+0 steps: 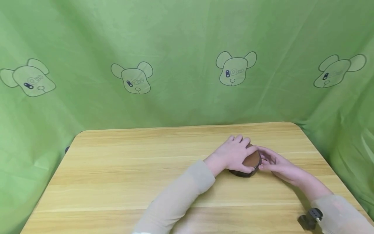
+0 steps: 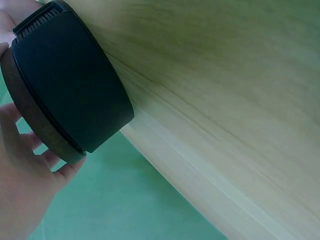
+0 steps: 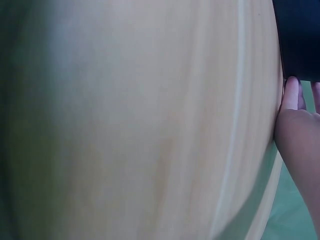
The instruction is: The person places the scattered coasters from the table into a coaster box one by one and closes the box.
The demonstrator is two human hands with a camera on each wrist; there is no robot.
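A round black container (image 2: 70,75) with a brown, wood-like lid (image 1: 252,161) is at the right half of the table. My left hand (image 1: 236,154) lies over the top and grips the lid's rim, thumb on the near side and fingers spread across the far side. From the right, my right hand (image 1: 279,165) holds the container's side between thumb and fingers. A ribbed black part (image 2: 37,22) juts from that side, close to the right hand. In the right wrist view, right-hand fingertips (image 3: 291,87) meet the edge of the black body.
The wood-grain table (image 1: 117,175) stretches out to the left and in front of the hands. A green curtain (image 1: 181,97) printed with mouse-like heads hangs behind and at both sides. A small black device (image 1: 311,218) is at the right sleeve's cuff.
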